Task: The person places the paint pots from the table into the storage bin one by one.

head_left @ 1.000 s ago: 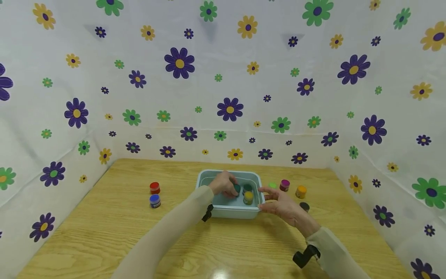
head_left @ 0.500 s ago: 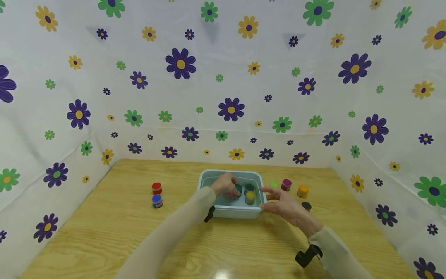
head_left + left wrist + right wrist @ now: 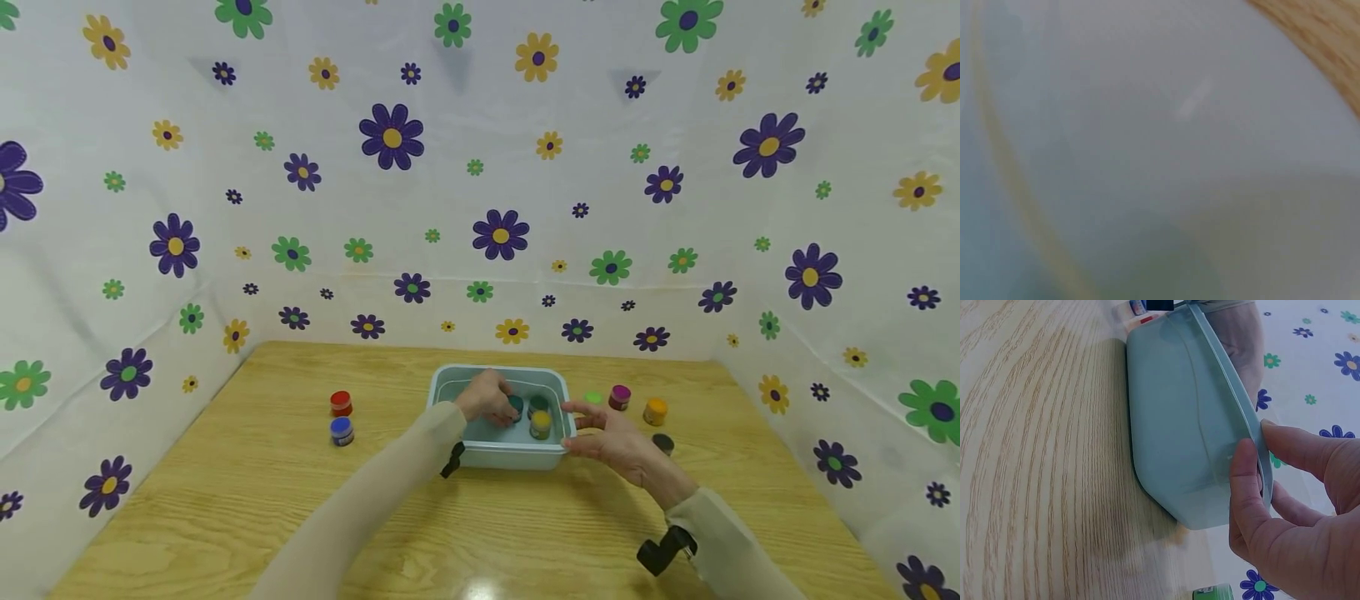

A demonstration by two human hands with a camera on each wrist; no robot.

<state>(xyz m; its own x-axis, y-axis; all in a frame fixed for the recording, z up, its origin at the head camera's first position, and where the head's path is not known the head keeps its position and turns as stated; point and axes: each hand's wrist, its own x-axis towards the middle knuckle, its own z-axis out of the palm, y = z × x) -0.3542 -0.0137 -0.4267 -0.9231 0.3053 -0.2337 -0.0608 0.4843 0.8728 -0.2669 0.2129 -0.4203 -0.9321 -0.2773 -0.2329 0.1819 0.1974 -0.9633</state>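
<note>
A light blue plastic tub (image 3: 450, 392) stands mid-table. My left hand (image 3: 486, 398) reaches inside it, fingers curled on a dark teal-lidded jar (image 3: 515, 406). Two more jars stand in the tub, one dark green (image 3: 537, 403) and one yellow (image 3: 540, 423). My right hand (image 3: 603, 435) is at the tub's right front corner. In the right wrist view its thumb (image 3: 1244, 487) lies on the outer wall of the tub (image 3: 1179, 425) and a finger (image 3: 1300, 447) passes over the rim, pinching it. The left wrist view shows only the blurred pale tub wall (image 3: 1147, 156).
On the wooden table (image 3: 225, 500), a red jar (image 3: 341, 402) and a blue jar (image 3: 342, 430) stand left of the tub. To its right are light green (image 3: 593, 397), magenta (image 3: 619, 397), orange (image 3: 655, 410) and black (image 3: 663, 443) jars. Flowered sheets wall in three sides.
</note>
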